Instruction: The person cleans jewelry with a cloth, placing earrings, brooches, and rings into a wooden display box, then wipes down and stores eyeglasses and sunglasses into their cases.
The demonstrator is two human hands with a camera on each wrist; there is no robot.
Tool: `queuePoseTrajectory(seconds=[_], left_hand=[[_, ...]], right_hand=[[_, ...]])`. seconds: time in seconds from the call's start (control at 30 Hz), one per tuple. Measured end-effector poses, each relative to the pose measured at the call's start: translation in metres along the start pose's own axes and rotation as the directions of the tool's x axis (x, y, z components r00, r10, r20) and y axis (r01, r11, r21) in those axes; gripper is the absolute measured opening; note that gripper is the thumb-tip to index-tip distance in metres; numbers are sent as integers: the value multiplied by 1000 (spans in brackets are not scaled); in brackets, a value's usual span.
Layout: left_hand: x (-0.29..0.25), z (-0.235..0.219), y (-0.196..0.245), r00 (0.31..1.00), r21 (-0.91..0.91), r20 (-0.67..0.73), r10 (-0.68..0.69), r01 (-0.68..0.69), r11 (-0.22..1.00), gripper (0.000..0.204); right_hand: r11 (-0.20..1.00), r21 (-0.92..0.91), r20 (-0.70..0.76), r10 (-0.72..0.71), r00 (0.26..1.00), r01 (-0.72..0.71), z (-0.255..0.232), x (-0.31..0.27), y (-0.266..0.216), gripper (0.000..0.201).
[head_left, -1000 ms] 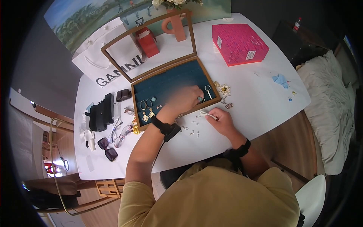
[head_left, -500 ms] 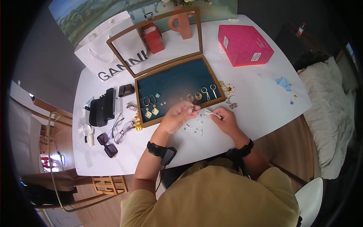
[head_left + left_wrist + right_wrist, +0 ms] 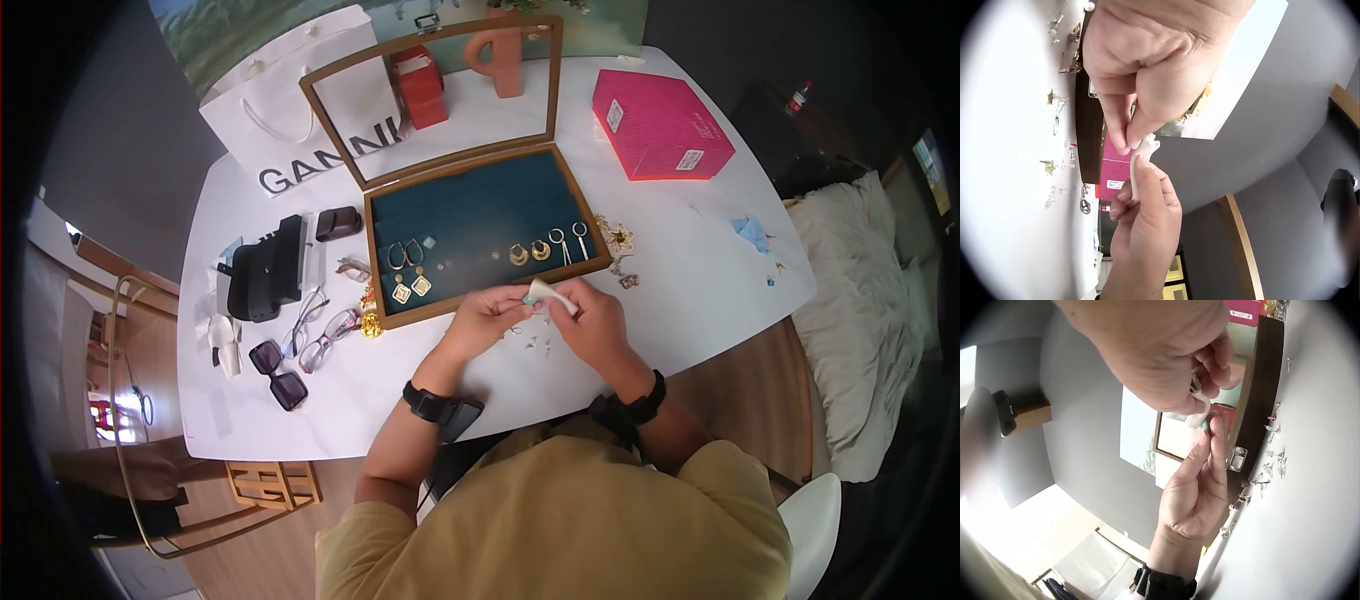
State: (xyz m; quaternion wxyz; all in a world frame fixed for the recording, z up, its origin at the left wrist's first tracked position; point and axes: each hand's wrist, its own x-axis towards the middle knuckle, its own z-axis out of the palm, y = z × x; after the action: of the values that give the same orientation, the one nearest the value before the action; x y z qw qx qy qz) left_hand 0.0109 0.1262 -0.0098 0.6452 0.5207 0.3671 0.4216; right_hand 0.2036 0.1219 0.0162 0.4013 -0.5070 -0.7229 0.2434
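A person in a mustard-yellow shirt sits at a white oval tabletop (image 3: 640, 250) set on wood flooring, a bed with pale rumpled bedding (image 3: 880, 300) to one side. Just above the near edge of the tabletop, the left hand (image 3: 487, 318) and right hand (image 3: 590, 325) meet over scattered small metal earring pieces (image 3: 530, 340). The right hand pinches a small white folded cloth (image 3: 553, 293), its long axis running up and away toward the left hand; the left hand's grip is closed, thumb and fingertips pinching a tiny pale-green piece (image 3: 1204, 425) against the cloth's tip. Just beyond lies an open wooden jewellery case lined in teal velvet (image 3: 480, 215), gold hoops and drop earrings ranged along its front. Left of it rest three pairs of glasses (image 3: 300, 355) and a black case (image 3: 262, 280). Farther back stand a white paper shopping bag (image 3: 290, 110) and a pink hexagonal box (image 3: 658, 125).
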Motion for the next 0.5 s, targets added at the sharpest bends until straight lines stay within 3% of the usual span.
queuePoseTrajectory(seconds=[0.07, 0.13, 0.2, 0.3, 0.5], left_hand=[[-1, 0, 1, 1000, 50, -3, -7, 7, 999, 30], [-2, 0, 3, 999, 117, 2, -34, 34, 993, 30], [-1, -1, -5, 1000, 52, 4, 17, -17, 999, 31], [0, -3, -7, 999, -67, 9, 49, -48, 997, 32], [0, -7, -2, 1000, -172, -22, 3, -7, 985, 28]], right_hand=[[997, 43, -56, 72, 996, -70, 0, 3, -5, 16], [997, 63, 35, 38, 999, -40, 1, 2, -8, 15], [997, 70, 158, -25, 987, 14, -3, -1, -15, 14], [999, 38, 177, -6, 984, -1, -3, -3, -12, 15], [993, 42, 9, 112, 994, -113, -9, 3, -10, 16]])
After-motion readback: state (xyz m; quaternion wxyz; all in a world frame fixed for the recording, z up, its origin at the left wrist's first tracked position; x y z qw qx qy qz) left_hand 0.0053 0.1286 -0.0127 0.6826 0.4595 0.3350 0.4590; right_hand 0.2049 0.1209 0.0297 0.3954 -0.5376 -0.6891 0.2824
